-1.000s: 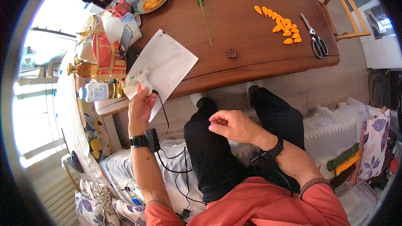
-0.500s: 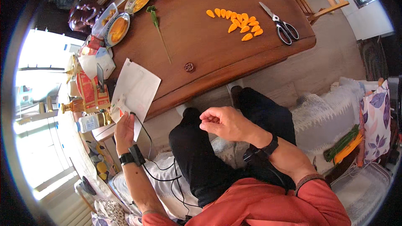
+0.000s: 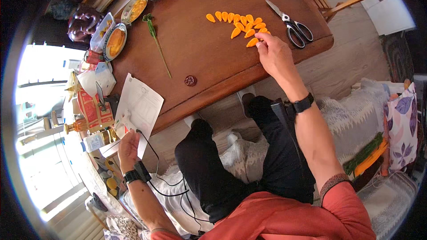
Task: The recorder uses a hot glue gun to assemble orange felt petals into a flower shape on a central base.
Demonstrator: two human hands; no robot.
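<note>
The nearest orange petal (image 3: 252, 42) is seen on the brown table (image 3: 213, 69), just left of the right hand (image 3: 276, 55), its long axis slanting from lower left up toward the fingertips. The right thumb and forefinger are held apart beside it, though whether contact is made cannot be told. The left hand (image 3: 128, 147), well apart at the lower left, is closed on a white corded tool (image 3: 125, 120).

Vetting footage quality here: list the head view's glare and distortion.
Head view: glare whites out much of the window at left; head view: the table's front edge bends slightly; head view: darkness fills the corners, but the orange pieces read clearly.
</note>
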